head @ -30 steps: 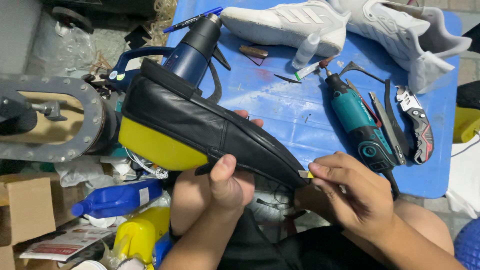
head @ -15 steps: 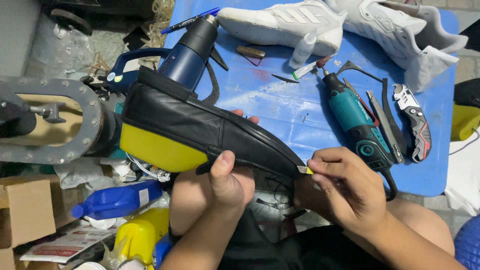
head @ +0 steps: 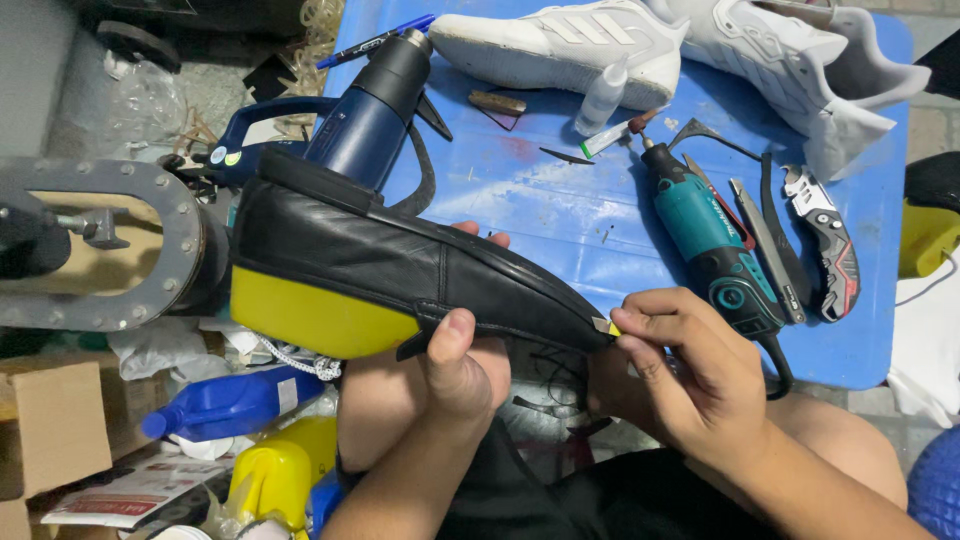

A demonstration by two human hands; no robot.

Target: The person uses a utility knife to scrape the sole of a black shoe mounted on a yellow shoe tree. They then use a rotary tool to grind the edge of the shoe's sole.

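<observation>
A black leather shoe upper (head: 400, 265) stretched over a yellow shoe last (head: 310, 315) lies across my lap, heel end to the left, toe to the right. My left hand (head: 465, 365) grips it from below at the middle, thumb on the near edge and fingertips showing past the far side. My right hand (head: 690, 375) pinches the toe tip, where a small pale tab (head: 603, 325) sticks out between the fingers.
A blue table (head: 560, 200) holds a dark blue heat gun (head: 375, 110), a teal rotary tool (head: 710, 240), a folding utility knife (head: 828, 250), a small glue bottle (head: 603, 98) and two white sneakers (head: 560, 45). A grey bolted metal stand (head: 150, 245) stands left; blue and yellow bottles (head: 235, 405) lie below.
The shoe and both hands have shifted slightly; the grips stay the same.
</observation>
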